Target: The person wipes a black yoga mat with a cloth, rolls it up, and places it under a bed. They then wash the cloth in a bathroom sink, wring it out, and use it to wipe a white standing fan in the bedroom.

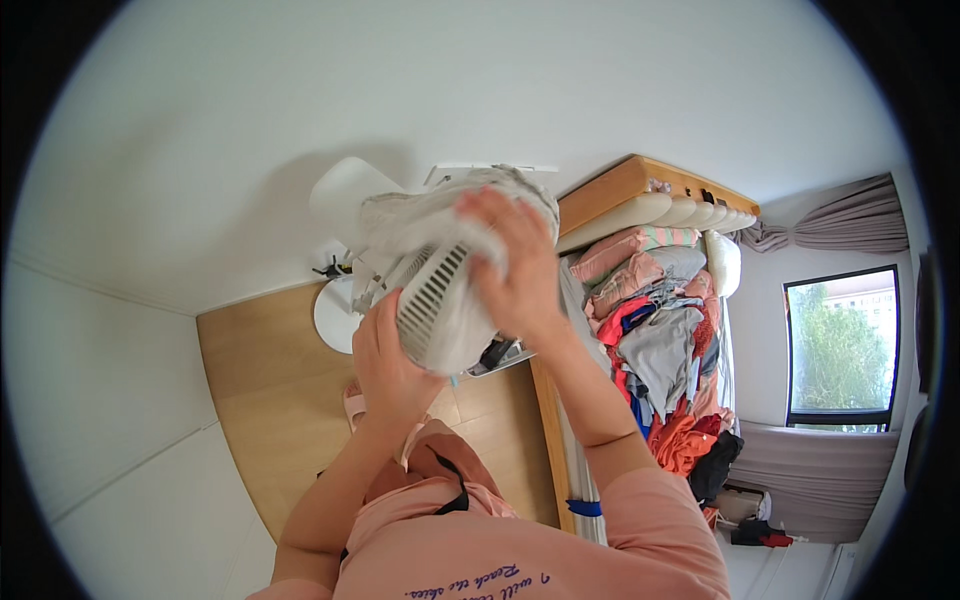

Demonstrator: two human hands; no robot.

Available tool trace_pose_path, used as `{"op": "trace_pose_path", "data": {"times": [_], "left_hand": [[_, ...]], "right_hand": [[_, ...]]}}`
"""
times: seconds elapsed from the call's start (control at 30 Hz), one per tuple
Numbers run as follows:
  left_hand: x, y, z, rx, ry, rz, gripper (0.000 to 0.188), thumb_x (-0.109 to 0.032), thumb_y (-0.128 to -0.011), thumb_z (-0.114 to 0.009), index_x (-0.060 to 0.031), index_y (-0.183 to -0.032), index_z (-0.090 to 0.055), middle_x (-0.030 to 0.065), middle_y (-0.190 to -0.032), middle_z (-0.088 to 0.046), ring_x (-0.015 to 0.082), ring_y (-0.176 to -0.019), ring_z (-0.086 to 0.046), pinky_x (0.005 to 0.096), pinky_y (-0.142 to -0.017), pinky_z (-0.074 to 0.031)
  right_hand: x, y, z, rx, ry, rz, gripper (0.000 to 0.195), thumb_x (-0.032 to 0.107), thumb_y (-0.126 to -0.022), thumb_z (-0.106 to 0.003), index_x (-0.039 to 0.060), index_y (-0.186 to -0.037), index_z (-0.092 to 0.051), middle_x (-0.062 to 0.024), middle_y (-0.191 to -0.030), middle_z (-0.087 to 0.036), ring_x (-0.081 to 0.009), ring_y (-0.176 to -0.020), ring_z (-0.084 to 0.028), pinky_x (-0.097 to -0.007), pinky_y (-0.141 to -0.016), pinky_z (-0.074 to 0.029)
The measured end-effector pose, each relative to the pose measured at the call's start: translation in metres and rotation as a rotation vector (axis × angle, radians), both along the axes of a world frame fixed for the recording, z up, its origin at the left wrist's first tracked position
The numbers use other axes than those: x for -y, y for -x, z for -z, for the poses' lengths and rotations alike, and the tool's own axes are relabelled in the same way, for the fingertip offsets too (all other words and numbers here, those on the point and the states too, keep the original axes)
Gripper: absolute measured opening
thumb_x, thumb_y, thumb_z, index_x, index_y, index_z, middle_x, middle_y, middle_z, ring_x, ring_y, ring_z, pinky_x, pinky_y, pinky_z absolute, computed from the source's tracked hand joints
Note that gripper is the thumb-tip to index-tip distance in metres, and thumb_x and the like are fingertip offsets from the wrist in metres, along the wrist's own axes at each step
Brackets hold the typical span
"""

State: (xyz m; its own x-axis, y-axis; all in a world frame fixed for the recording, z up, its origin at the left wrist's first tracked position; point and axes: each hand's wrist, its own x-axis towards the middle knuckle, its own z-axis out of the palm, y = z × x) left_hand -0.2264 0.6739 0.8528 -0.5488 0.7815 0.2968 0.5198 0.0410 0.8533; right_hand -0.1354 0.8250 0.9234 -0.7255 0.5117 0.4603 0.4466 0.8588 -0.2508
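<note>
A slotted white plastic housing [429, 300], perhaps part of a fan, is held up in front of my body. My left hand [394, 367] grips its lower left side, the thumb lying along the slats. A crumpled whitish cloth [420, 221] covers the upper part of the housing. My right hand [517, 270] presses on this cloth from the right, fingers bent over it; motion blurs the fingertips. Hand and cloth hide much of the housing's right and top faces.
A round white base [332, 315] stands on the wooden floor [262, 375] near the wall, below a white rounded panel [349, 191]. To the right, a bed with a wooden headboard [607, 195] bears pillows [611, 255] and heaped clothes [660, 352]. My slippered foot [352, 401] shows below.
</note>
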Motion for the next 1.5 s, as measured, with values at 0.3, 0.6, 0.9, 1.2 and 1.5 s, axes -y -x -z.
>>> {"op": "trace_pose_path", "data": {"times": [0.3, 0.6, 0.9, 1.2, 1.5], "left_hand": [[0.004, 0.014, 0.005, 0.034, 0.093, 0.004, 0.083, -0.021, -0.052, -0.082, -0.0003, -0.122, -0.042, 0.0177, -0.113, -0.051, 0.034, -0.099, -0.053, 0.0394, -0.082, -0.044], [0.008, 0.004, 0.007, -0.044, 0.042, 0.04, 0.086, -0.023, -0.049, -0.085, -0.0016, -0.121, -0.042, 0.0163, -0.111, -0.052, 0.033, -0.098, -0.053, 0.0405, -0.081, -0.044], [0.006, 0.007, 0.003, -0.017, 0.164, 0.082, 0.087, -0.008, -0.048, -0.079, -0.0048, -0.124, -0.037, 0.011, -0.113, -0.046, 0.0251, -0.104, -0.047, 0.0367, -0.087, -0.039], [0.018, 0.007, 0.019, -0.006, 0.205, 0.029, 0.099, -0.014, -0.051, -0.082, -0.0051, -0.131, -0.024, 0.0104, -0.121, -0.039, 0.0226, -0.111, -0.043, 0.0354, -0.091, -0.037], [0.037, 0.014, 0.015, 0.132, 0.34, -0.234, 0.109, -0.021, -0.051, -0.08, -0.0041, -0.137, -0.016, 0.0127, -0.133, -0.029, 0.027, -0.121, -0.033, 0.0419, -0.101, -0.028]], "right_hand": [[0.02, -0.004, -0.016, 0.173, 0.174, -0.092, 0.062, 0.016, -0.068, -0.059, 0.0117, -0.129, -0.046, -0.0099, -0.135, -0.043, -0.0282, -0.128, -0.035, -0.045, -0.107, -0.021], [-0.149, -0.043, 0.074, -0.155, 1.476, 0.173, 0.036, 0.025, -0.09, -0.045, 0.002, -0.116, -0.053, -0.0113, -0.094, -0.06, -0.0169, -0.084, -0.058, -0.0308, -0.072, -0.047], [-0.167, -0.026, 0.225, -0.465, 1.131, -0.109, 0.043, 0.024, -0.087, -0.051, 0.0023, -0.124, -0.045, -0.0102, -0.092, -0.063, -0.0151, -0.082, -0.06, -0.0291, -0.067, -0.051], [-0.073, -0.002, 0.308, -0.599, 1.431, 0.475, 0.045, 0.024, -0.088, -0.05, 0.0025, -0.127, -0.042, -0.0104, -0.095, -0.062, -0.0165, -0.082, -0.061, -0.0289, -0.066, -0.051], [-0.03, -0.032, 0.197, 0.037, 1.261, 0.524, 0.047, 0.023, -0.088, -0.05, 0.0027, -0.129, -0.039, -0.0107, -0.097, -0.062, -0.0179, -0.082, -0.062, -0.0286, -0.066, -0.052]]}}
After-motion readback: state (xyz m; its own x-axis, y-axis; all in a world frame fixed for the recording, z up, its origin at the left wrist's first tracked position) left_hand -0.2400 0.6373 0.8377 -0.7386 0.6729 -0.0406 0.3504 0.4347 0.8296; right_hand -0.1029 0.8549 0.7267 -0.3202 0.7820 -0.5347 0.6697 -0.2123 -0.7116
